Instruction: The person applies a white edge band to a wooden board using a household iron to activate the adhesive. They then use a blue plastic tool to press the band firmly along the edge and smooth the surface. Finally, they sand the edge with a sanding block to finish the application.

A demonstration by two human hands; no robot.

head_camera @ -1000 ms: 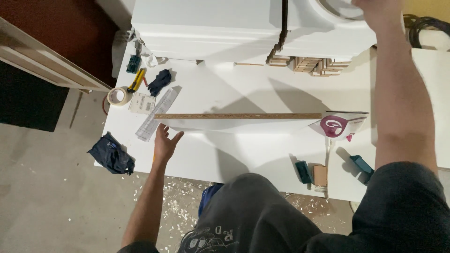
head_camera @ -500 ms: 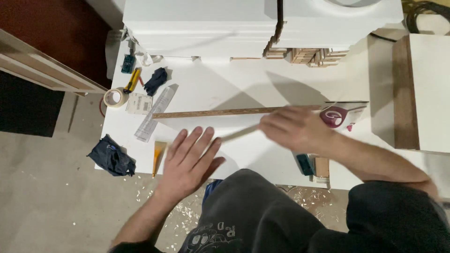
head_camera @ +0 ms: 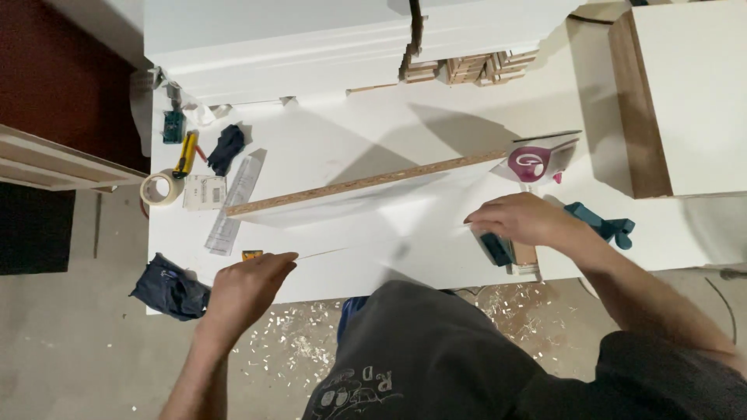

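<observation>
White strip [head_camera: 381, 247] stretched thin and flat along near edge of white table [head_camera: 373, 140], in front of long chipboard-edged panel [head_camera: 366, 185]. Left hand [head_camera: 249, 286] pinches strip's left end, fingers together. Right hand [head_camera: 520, 219] pinches right end, fingers closed on it, just above teal tool [head_camera: 495, 249]. Risks, my guess: strip looks bendy, could sag, twist or snap if pulled unevenly. Right wrist close to teal tool near table edge, could knock it off onto floor.
</observation>
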